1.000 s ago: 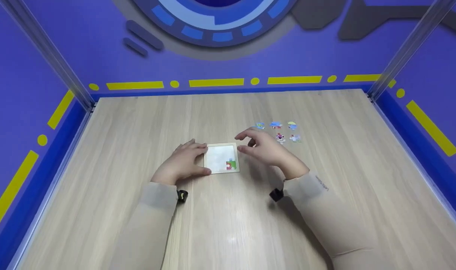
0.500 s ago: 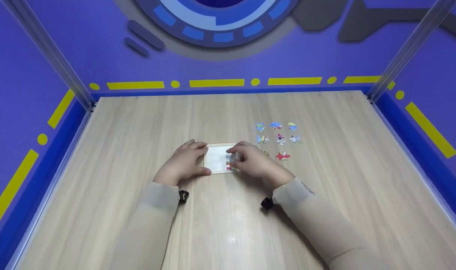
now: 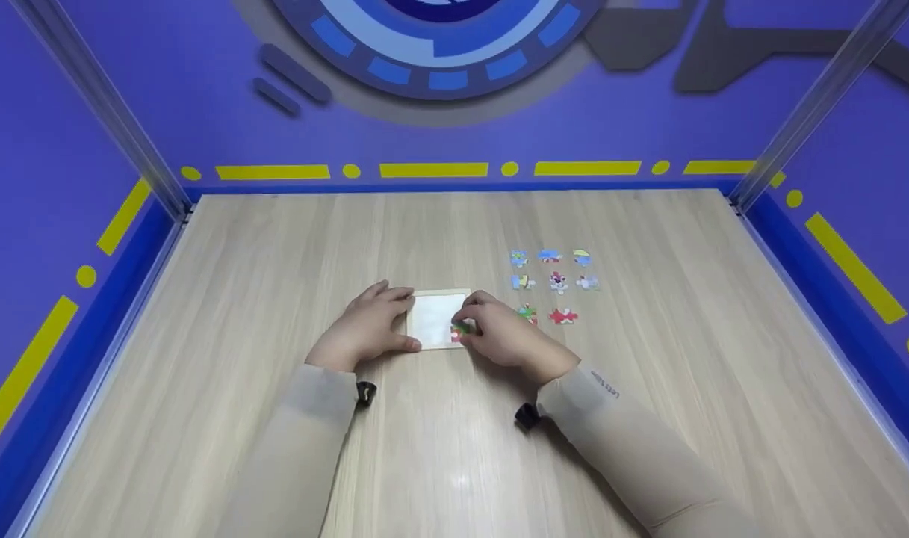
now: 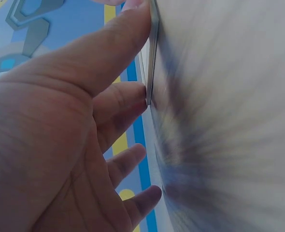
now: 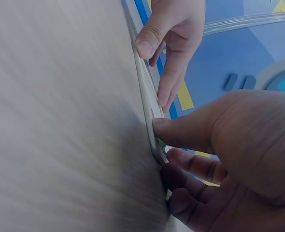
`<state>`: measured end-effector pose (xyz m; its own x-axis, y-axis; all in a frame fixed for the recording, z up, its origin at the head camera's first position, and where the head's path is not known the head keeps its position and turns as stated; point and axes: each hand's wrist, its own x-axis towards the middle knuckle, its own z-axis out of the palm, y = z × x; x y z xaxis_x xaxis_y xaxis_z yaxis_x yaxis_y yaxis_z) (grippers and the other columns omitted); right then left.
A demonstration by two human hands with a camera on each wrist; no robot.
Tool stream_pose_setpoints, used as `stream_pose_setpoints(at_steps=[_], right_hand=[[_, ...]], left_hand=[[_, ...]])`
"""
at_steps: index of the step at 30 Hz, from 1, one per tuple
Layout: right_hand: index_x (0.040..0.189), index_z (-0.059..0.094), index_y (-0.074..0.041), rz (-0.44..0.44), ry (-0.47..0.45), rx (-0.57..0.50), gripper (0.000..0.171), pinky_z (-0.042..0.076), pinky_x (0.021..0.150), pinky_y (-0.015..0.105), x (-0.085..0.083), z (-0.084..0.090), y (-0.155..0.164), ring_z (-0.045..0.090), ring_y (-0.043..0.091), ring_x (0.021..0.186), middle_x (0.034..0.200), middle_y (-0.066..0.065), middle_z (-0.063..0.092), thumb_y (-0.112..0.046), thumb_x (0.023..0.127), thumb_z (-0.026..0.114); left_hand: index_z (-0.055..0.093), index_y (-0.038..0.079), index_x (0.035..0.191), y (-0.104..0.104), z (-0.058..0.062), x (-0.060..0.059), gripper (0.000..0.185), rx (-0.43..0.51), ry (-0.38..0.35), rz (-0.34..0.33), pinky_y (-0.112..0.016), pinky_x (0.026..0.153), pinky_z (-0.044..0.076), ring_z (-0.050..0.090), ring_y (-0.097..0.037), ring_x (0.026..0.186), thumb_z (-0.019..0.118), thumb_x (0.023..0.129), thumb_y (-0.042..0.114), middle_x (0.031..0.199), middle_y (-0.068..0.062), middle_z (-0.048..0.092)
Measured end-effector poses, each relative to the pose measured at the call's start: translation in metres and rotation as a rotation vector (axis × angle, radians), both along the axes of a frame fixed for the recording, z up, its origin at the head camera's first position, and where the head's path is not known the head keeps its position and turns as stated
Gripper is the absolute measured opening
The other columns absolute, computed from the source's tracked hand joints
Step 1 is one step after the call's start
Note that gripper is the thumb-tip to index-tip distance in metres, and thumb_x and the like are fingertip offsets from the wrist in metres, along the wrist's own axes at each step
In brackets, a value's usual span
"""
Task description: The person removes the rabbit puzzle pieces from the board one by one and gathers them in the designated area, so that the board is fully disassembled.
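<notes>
A small square puzzle tray (image 3: 430,320) with a white bottom and pale wooden rim lies flat on the table. My left hand (image 3: 366,327) holds its left side, the thumb at the near corner and a finger at the far corner. In the tray's near right corner sits a red and green puzzle piece (image 3: 455,335), partly covered by my right hand (image 3: 508,333). The right thumb (image 5: 169,128) and curled index finger close on that piece. In the right wrist view only a sliver of green shows between the fingers.
Several loose puzzle pieces lie in rows right of the tray, among them a red one (image 3: 563,316), one with a cartoon face (image 3: 558,282) and a green one (image 3: 527,314) beside the right hand. Blue-purple panels (image 3: 439,142) enclose the wooden table (image 3: 312,239).
My right hand has moved left and toward me, from the tray's right edge onto the corner piece, and its fingers have drawn together. The left hand stays in place.
</notes>
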<state>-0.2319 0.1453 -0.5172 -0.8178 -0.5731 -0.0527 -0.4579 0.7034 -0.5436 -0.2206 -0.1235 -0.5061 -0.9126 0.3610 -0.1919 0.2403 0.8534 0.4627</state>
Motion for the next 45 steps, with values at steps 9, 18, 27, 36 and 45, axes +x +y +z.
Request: stream_pose_setpoints(at_steps=[9, 18, 27, 36, 45], right_hand=[[0.130, 0.072, -0.007, -0.035, -0.023, -0.045, 0.028, 0.062, 0.096, 0.047, 0.000, -0.002, -0.003, 0.066, 0.024, 0.104, 0.127, 0.012, 0.069, -0.006, 0.103, 0.079], [0.131, 0.078, -0.010, 0.086, 0.028, -0.033, 0.025, 0.061, 0.090, 0.042, -0.002, -0.003, -0.002, 0.064, 0.020, 0.099, 0.125, 0.012, 0.071, -0.009, 0.107, 0.074], [0.134, 0.079, -0.011, 0.116, 0.008, -0.038, 0.029, 0.058, 0.087, 0.038, -0.001, -0.003, 0.002, 0.061, 0.018, 0.095, 0.130, 0.013, 0.068, -0.008, 0.106, 0.073], [0.136, 0.077, -0.009, 0.108, 0.007, -0.030, 0.027, 0.061, 0.094, 0.044, -0.002, 0.001, 0.006, 0.062, 0.020, 0.100, 0.130, 0.013, 0.070, -0.012, 0.110, 0.071], [0.140, 0.077, -0.010, 0.112, 0.027, -0.045, 0.030, 0.061, 0.105, 0.050, -0.002, 0.013, 0.036, 0.067, 0.026, 0.116, 0.137, 0.011, 0.071, -0.019, 0.112, 0.071]], left_hand=[[0.053, 0.007, 0.168, -0.001, 0.000, 0.002, 0.090, 0.020, 0.001, 0.013, -0.066, 0.146, 0.019, 0.020, -0.044, 0.177, 0.091, 0.095, 0.044, 0.184, -0.006, 0.042], [0.052, 0.006, 0.169, -0.004, -0.002, 0.004, 0.091, 0.032, -0.007, 0.032, -0.067, 0.146, 0.016, 0.019, -0.043, 0.178, 0.091, 0.095, 0.043, 0.185, -0.006, 0.040], [0.052, 0.008, 0.169, -0.004, -0.001, 0.003, 0.090, 0.021, -0.014, 0.028, -0.066, 0.146, 0.016, 0.018, -0.043, 0.178, 0.090, 0.096, 0.044, 0.185, -0.005, 0.040], [0.051, 0.009, 0.170, -0.001, 0.001, 0.002, 0.091, 0.014, -0.013, 0.022, -0.066, 0.147, 0.015, 0.017, -0.042, 0.178, 0.089, 0.096, 0.046, 0.185, -0.005, 0.039], [0.050, 0.008, 0.170, 0.000, -0.001, 0.000, 0.091, 0.011, -0.010, 0.015, -0.066, 0.146, 0.015, 0.016, -0.042, 0.179, 0.089, 0.097, 0.045, 0.185, -0.005, 0.039]])
